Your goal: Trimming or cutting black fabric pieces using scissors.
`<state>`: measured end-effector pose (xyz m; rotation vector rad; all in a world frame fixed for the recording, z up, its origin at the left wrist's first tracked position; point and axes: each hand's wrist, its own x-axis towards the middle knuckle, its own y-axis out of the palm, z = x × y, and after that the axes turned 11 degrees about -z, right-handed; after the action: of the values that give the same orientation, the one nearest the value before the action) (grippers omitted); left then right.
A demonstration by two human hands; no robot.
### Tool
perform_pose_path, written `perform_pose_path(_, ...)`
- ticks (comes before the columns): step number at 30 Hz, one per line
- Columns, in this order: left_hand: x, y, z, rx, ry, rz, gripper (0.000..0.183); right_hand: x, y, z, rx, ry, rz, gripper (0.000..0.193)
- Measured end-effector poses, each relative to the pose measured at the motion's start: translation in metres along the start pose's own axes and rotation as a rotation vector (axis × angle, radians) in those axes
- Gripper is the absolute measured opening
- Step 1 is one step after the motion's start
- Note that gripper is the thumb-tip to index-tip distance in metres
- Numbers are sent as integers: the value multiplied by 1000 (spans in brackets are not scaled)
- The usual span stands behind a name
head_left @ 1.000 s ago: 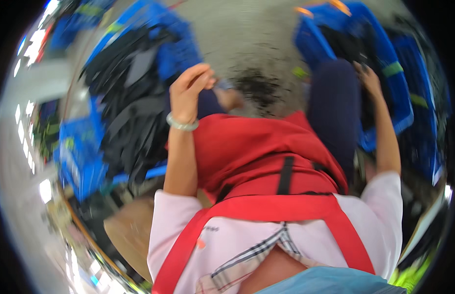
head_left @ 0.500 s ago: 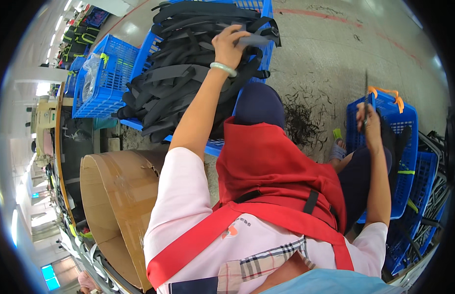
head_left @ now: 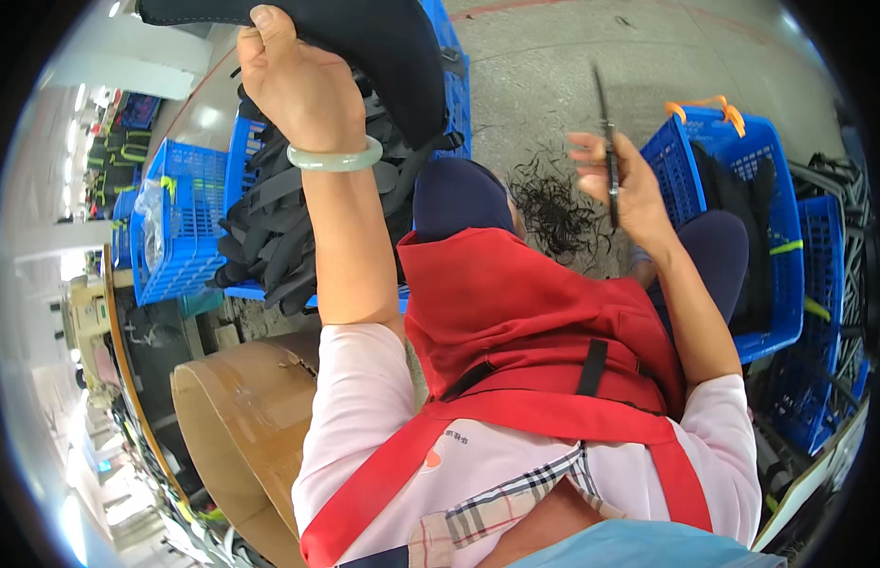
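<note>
High at the upper left, my left hand (head_left: 302,90) pinches a black padded strap (head_left: 392,57) with pale stitching along one edge. Thumb and fingers are closed on that edge, and part of the strap runs out of the picture. Beneath it, many similar black straps (head_left: 288,227) lie piled in a blue crate (head_left: 456,95). On the right, my right hand (head_left: 629,185) holds a slim dark pair of scissors (head_left: 605,123), the tip pointing up and away. Some of its fingers stretch out past the scissors, and their handles are partly hidden by the hand.
A blue basket (head_left: 785,227) with orange ties and dark pieces inside stands at the right. Black scraps (head_left: 558,208) litter the floor between my knees. A large cardboard drum (head_left: 269,407) is at the left, near another blue crate (head_left: 179,227).
My left hand has lifted a black strap off the pile, toward me and to the left. My right hand has moved left, away from the blue basket, with the scissors still in it.
</note>
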<state>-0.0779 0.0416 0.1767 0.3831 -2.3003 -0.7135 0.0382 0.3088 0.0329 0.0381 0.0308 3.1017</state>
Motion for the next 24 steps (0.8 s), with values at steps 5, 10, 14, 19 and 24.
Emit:
perform_pose_path(5,-18,41,-19,-160,-222,219,32,-18,4,2,-69,-76,-122,48)
perform_pose_path(10,-27,28,22,-446,-583,291,30,-30,-2,6,101,-64,-122,29)
perform_pose_path(14,-89,-2,64,-276,-824,4,16,-30,-12,-19,268,18,-124,23)
perform_pose_path(19,-168,-24,86,-189,-950,-67,23,-22,-20,-30,218,62,-102,24)
perform_pose_path(24,-99,-61,93,-330,-859,-238,22,-30,-18,-53,-143,132,1,24)
